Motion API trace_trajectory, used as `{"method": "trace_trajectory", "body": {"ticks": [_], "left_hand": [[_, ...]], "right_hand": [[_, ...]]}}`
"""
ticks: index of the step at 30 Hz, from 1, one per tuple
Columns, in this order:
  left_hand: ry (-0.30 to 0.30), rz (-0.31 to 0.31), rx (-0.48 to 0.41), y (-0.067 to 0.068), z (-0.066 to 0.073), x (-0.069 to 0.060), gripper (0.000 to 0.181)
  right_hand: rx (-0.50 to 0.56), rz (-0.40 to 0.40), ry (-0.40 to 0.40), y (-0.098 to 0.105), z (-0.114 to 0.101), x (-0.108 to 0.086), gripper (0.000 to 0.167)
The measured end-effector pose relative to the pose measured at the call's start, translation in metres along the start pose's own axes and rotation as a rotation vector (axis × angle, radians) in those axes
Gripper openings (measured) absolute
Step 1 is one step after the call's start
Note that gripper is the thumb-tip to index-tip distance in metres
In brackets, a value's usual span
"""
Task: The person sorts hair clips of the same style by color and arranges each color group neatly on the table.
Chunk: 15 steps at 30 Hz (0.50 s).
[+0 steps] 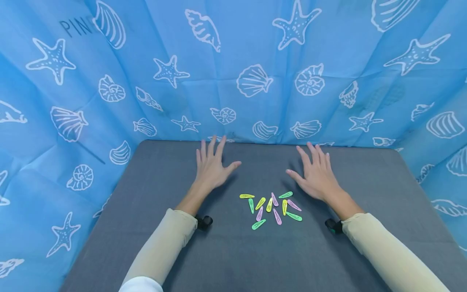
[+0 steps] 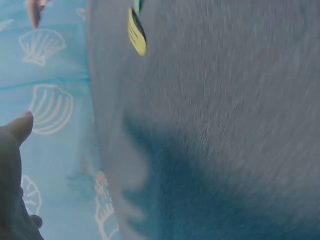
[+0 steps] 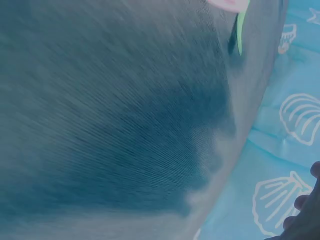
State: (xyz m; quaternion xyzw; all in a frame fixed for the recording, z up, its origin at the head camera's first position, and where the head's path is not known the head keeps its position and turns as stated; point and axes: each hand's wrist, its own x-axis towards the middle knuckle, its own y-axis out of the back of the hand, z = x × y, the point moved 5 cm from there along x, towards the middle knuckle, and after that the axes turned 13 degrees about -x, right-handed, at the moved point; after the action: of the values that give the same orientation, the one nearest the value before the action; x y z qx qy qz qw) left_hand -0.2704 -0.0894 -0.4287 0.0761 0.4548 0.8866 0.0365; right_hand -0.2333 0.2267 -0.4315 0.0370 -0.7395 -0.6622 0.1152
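Several hair clips in yellow, green and pink lie in a loose group on the grey table, among them a yellow clip [image 1: 247, 196] at the left and a green clip [image 1: 294, 216] at the lower right. Up and to the left of them is my left hand [image 1: 211, 170], fingers spread, holding nothing. My right hand [image 1: 316, 175], also spread and holding nothing, is up and to the right of the group. The left wrist view has a yellow clip [image 2: 136, 33] near its top; a green clip [image 3: 240, 31] shows at the top of the right wrist view.
The grey table [image 1: 146, 194] reaches back to a blue curtain [image 1: 226, 52] with white shells and starfish, which also hangs along both sides. Small black devices [image 1: 204, 222] are worn at both wrists. Shadows of the hands fall on the cloth.
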Motion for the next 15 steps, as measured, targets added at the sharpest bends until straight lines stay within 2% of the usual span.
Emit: {"method": "trace_trajectory", "body": {"ticks": [10,15], "left_hand": [[0.029,-0.002,-0.183,-0.004,0.006,-0.036,0.102],[0.051,-0.032,-0.300,-0.011,0.015,-0.055,0.094]], "right_hand": [[0.102,-0.032,-0.001,-0.006,-0.005,-0.042,0.088],[0.190,-0.023,-0.011,-0.008,-0.009,-0.058,0.078]]}}
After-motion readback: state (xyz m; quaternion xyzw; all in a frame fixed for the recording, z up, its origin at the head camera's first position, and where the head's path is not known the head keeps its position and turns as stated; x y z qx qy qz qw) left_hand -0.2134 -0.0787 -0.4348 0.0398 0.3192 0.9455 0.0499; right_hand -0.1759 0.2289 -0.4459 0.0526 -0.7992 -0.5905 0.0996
